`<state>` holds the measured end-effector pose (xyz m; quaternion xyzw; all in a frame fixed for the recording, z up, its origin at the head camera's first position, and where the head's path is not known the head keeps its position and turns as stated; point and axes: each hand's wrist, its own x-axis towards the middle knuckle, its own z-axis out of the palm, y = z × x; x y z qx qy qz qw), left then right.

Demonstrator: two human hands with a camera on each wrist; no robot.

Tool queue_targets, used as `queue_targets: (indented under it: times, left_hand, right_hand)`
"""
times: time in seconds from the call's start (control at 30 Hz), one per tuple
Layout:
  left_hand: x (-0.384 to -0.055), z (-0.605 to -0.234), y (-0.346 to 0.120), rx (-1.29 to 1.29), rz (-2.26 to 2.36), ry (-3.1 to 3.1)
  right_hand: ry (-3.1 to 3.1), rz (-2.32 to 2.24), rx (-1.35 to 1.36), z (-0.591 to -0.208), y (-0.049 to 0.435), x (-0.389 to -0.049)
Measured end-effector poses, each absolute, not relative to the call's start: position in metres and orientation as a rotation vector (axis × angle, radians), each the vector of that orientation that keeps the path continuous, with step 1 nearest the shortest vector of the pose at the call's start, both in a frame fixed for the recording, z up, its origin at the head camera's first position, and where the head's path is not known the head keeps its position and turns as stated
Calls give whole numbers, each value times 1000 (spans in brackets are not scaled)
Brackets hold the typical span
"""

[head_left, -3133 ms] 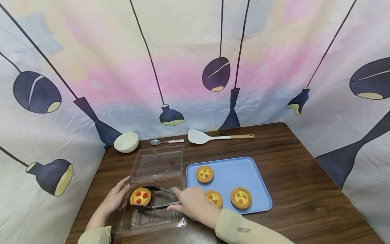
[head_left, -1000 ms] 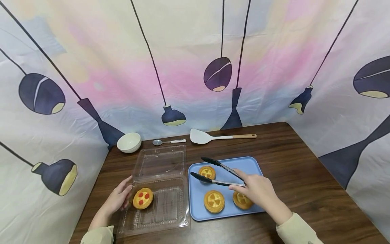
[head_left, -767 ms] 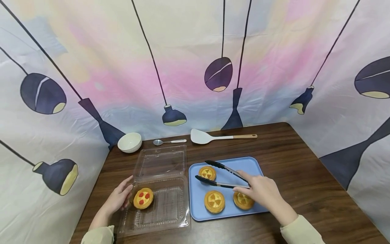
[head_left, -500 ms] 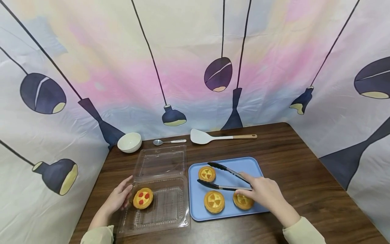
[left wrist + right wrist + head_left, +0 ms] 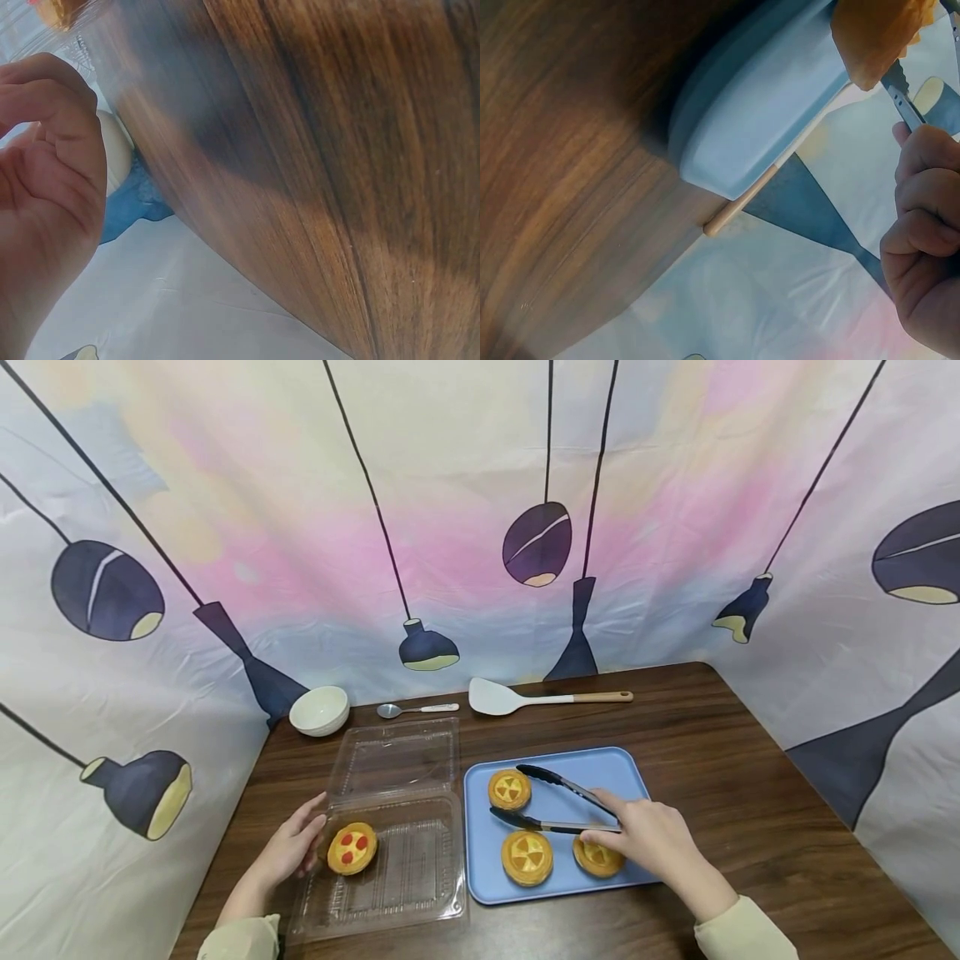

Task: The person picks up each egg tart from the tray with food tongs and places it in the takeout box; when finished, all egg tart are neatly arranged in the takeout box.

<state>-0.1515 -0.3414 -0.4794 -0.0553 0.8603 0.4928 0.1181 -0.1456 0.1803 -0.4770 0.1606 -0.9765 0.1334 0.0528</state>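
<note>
My right hand (image 5: 660,839) grips black-tipped metal tongs (image 5: 581,792) over the blue tray (image 5: 573,893). Their arms are spread, one tip by the far side of the back-left egg tart (image 5: 509,790), the other by its near side. Another tart (image 5: 527,857) sits at the tray's front left, and a third tart (image 5: 598,856) is partly covered by the hand. To the left, my left hand (image 5: 285,852) is at the left edge of a clear plastic clamshell box (image 5: 420,860), fingers loosely bent. A tart with red toppings (image 5: 352,848) lies in the box's left part.
The box's lid (image 5: 397,756) lies folded back. Along the back edge of the wooden table (image 5: 720,760) are a white bowl (image 5: 319,710), a spoon (image 5: 417,710) and a white spatula (image 5: 551,696) with a wooden handle. A patterned cloth hangs behind.
The tongs have let go of the red-topped tart in the box and moved right over the tray. Lately they have lowered slightly toward the back-left tart. My left hand has stayed put.
</note>
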Motion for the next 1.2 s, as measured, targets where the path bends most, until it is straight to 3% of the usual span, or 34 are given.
queue_targets:
  times: [1.2]
  left_hand:
    - [-153, -483, -343, -164, 1460, 2499]
  right_hand:
    - [-2864, 464, 492, -464, 162, -137]
